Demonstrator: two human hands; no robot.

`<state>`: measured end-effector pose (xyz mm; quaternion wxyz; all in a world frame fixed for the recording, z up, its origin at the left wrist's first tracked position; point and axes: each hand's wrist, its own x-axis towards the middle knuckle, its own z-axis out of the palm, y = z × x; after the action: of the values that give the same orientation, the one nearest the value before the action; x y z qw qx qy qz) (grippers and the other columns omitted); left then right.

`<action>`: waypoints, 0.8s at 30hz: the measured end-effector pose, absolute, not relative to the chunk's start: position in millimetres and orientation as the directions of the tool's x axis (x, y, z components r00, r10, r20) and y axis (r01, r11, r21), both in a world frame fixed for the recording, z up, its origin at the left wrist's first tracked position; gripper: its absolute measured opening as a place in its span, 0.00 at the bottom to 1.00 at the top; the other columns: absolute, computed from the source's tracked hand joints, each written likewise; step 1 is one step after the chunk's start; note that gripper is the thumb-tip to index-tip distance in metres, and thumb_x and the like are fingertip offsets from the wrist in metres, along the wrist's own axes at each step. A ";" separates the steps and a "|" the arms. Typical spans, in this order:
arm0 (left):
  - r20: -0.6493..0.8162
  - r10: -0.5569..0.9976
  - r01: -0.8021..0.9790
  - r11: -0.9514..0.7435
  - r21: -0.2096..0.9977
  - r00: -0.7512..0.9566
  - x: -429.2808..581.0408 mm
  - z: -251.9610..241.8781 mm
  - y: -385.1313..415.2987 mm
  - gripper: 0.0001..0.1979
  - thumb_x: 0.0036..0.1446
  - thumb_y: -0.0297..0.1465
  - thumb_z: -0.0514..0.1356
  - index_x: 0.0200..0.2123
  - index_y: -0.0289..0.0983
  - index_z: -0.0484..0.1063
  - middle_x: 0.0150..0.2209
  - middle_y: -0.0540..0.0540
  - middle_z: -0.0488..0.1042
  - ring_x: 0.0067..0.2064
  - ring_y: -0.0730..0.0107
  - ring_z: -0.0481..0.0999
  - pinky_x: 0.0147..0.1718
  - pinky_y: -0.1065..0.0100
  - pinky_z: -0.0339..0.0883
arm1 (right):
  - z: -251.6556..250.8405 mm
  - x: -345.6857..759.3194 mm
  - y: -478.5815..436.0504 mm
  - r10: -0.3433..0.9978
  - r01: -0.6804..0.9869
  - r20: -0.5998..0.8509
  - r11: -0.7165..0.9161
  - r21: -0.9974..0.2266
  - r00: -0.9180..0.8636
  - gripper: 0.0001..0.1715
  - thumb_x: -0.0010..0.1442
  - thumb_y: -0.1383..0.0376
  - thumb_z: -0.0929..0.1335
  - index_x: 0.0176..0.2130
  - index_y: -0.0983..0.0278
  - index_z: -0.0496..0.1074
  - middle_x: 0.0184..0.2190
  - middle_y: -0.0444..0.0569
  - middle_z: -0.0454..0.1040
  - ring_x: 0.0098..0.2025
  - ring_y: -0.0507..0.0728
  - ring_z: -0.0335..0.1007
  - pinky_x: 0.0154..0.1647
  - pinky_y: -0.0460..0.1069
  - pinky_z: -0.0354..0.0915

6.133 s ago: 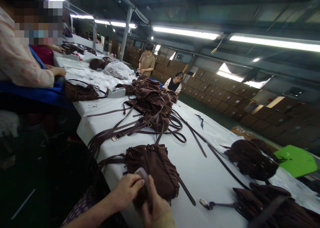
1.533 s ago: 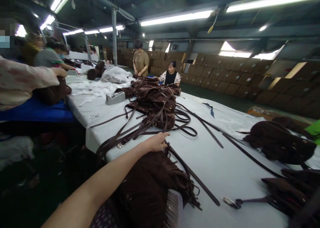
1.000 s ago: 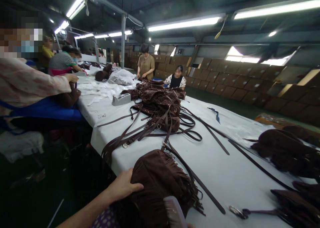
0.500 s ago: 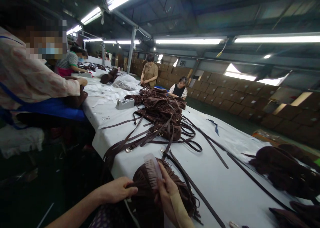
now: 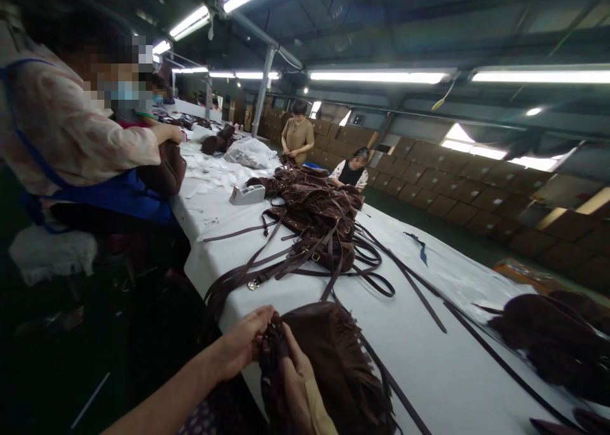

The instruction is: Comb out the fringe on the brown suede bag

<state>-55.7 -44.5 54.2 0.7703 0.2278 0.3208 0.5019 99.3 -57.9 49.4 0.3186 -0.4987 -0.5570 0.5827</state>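
Note:
A dark brown fringed bag rests at the near edge of the white-covered table, partly over my lap. My left hand pinches the bag's gathered upper edge. On the other side of that edge, my right hand is closed along the bag, fingers pointing up. Its fingertips are partly hidden behind the dark material. No brush shows at this moment. A strap runs along the bag's right side.
A heap of brown fringed bags with trailing straps lies ahead. Left of it stands a grey tape dispenser. More brown bags lie at right. A co-worker in a blue apron sits at left; others work farther back.
The pale comb-like brush in my right hand has gone from sight. The bag has been turned, its smooth side now facing up, and both hands have come together at its edge.

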 end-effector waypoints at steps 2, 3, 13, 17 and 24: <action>-0.154 0.941 -0.744 0.334 0.580 0.302 -51.5 70.5 -34.9 0.19 0.59 0.49 0.57 0.45 0.43 0.63 0.32 0.51 0.72 0.31 0.71 0.74 0.32 0.69 0.67 | 61.4 102.1 -50.6 0.892 0.091 -0.328 -0.316 -0.944 -0.310 0.44 0.55 0.60 0.62 0.68 0.68 0.49 0.11 0.39 0.66 0.10 0.50 0.55 0.09 0.40 0.51; -0.112 0.951 -0.793 0.302 0.529 0.288 -48.7 76.3 -31.7 0.20 0.61 0.50 0.55 0.49 0.45 0.60 0.34 0.50 0.72 0.32 0.69 0.75 0.33 0.67 0.68 | 69.0 104.5 -48.2 0.876 0.051 -0.347 -0.351 -0.935 -0.334 0.45 0.54 0.59 0.62 0.68 0.68 0.50 0.10 0.39 0.65 0.10 0.50 0.54 0.09 0.40 0.50; -0.158 0.983 -0.535 0.184 0.825 0.096 -45.7 57.7 -32.3 0.22 0.53 0.37 0.65 0.50 0.41 0.64 0.52 0.44 0.70 0.33 0.74 0.77 0.30 0.72 0.67 | 148.1 133.8 -49.7 0.895 -0.244 -0.230 -0.338 -0.909 -0.382 0.36 0.48 0.60 0.69 0.58 0.59 0.69 0.27 0.46 0.77 0.26 0.52 0.71 0.22 0.41 0.65; 0.234 0.927 -0.305 -0.141 0.942 0.295 -35.9 85.7 -30.9 0.31 0.47 0.29 0.68 0.55 0.40 0.64 0.46 0.46 0.74 0.42 0.67 0.75 0.44 0.68 0.69 | 156.8 132.4 -44.1 0.862 -0.354 -0.261 -0.430 -0.831 -0.434 0.32 0.51 0.62 0.72 0.56 0.59 0.70 0.31 0.44 0.78 0.20 0.47 0.67 0.16 0.38 0.59; 0.082 0.990 0.483 -0.127 0.866 0.113 25.1 57.7 3.8 0.11 0.60 0.29 0.54 0.40 0.33 0.75 0.34 0.40 0.78 0.39 0.58 0.77 0.41 0.61 0.67 | 108.3 142.5 -41.9 0.897 -0.325 -0.188 -0.331 -0.886 -0.400 0.32 0.50 0.58 0.77 0.53 0.61 0.73 0.38 0.48 0.80 0.40 0.55 0.77 0.38 0.45 0.73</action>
<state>25.1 3.8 57.7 0.3510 0.6581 0.5597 0.3612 142.5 -41.9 108.3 0.4161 -0.3559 -0.4019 0.7339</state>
